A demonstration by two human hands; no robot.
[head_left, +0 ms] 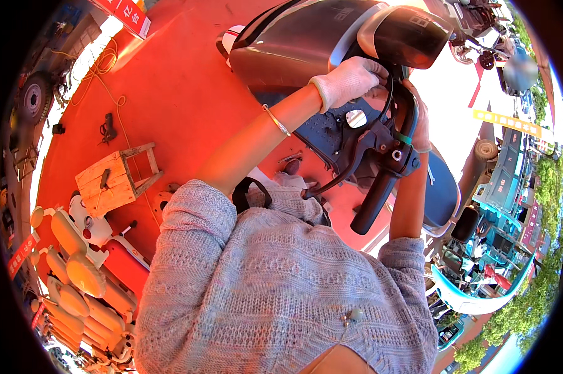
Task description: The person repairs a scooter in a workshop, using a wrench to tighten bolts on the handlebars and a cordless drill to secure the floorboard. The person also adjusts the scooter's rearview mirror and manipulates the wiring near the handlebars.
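The handlebar's [384, 182] upper bend lies between the left grip [351, 83], curled near dark cables [390, 96], and right grip [422, 121]; whether either pinches anything, I cannot tell.

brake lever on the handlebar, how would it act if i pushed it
The black brake lever would probably feel stiff, since it looks like one solid curved piece. It likely swings toward the grip, being mounted only at one end. Its rounded tip may help stop fingers slipping off.
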